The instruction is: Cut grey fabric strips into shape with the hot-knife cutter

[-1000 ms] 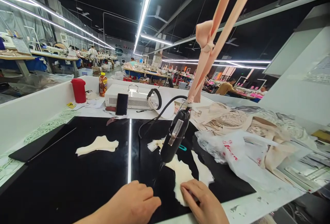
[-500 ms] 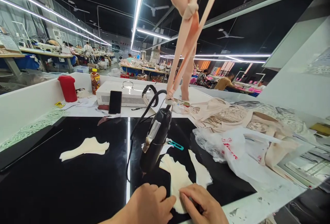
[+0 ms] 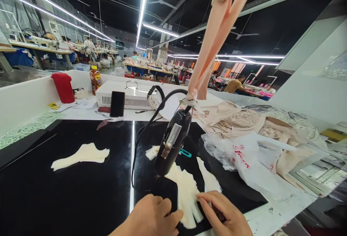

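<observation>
My left hand (image 3: 151, 216) rests on the black table top (image 3: 67, 192) near the front edge, fingers curled, its thumb touching the cream fabric pieces (image 3: 187, 196). To their right, my right hand (image 3: 222, 212) presses on the edge of that stack with bent fingers. Just above the fabric hangs a black hand-held tool (image 3: 173, 142) on a peach strap (image 3: 214, 40), its tip close to the stack. A black cable (image 3: 151, 120) runs from the tool.
Another cream fabric piece (image 3: 81, 155) lies at the left. A white machine box (image 3: 130, 98), a phone (image 3: 117, 104), a red cup (image 3: 63, 87) and a bottle (image 3: 94, 79) stand at the back. Plastic bags (image 3: 244, 156) and beige lace garments (image 3: 244, 120) are heaped on the right. People work at distant tables.
The hanging tool has swung back to the right. Both hands have shifted slightly right and lower, and the fabric pieces under them are more fanned apart.
</observation>
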### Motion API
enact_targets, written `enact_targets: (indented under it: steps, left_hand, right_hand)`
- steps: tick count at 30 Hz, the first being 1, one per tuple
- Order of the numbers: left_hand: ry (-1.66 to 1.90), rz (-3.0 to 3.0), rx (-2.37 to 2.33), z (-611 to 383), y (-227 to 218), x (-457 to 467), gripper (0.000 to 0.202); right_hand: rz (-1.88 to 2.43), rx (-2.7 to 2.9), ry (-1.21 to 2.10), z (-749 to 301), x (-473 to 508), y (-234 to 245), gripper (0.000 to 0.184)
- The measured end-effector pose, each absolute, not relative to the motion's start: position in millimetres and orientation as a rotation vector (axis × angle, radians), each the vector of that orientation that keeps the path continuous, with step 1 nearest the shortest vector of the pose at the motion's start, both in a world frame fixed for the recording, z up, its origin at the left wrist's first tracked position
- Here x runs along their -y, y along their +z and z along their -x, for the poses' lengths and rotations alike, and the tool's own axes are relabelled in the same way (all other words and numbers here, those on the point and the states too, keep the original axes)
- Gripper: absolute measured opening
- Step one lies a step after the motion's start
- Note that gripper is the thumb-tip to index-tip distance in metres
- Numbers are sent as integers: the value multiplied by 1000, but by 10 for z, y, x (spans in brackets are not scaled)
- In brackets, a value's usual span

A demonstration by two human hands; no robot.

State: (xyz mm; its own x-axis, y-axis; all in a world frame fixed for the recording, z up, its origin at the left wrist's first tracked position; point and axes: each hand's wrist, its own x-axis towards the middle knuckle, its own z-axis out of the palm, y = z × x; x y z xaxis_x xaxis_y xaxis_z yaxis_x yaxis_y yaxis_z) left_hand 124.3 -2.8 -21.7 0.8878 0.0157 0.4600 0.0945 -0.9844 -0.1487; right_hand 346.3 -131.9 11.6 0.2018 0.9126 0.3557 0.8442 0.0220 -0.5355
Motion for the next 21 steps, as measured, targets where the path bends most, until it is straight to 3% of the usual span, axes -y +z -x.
enact_targets:
  steps: [9, 18, 21]
  left_hand:
    - [-868, 2864, 175, -1255, -306, 9, 24]
    - [-818, 2902, 201, -1214, -194, 61, 26]
    - [-812, 2899, 215, -1206, -138, 74, 28]
  right_hand:
    - [1936, 1467, -87, -3582, 1212, -103, 32]
    - [1766, 1611, 34, -3342, 1287, 1, 34]
    - [1758, 1720, 99, -3315, 1288, 13, 26]
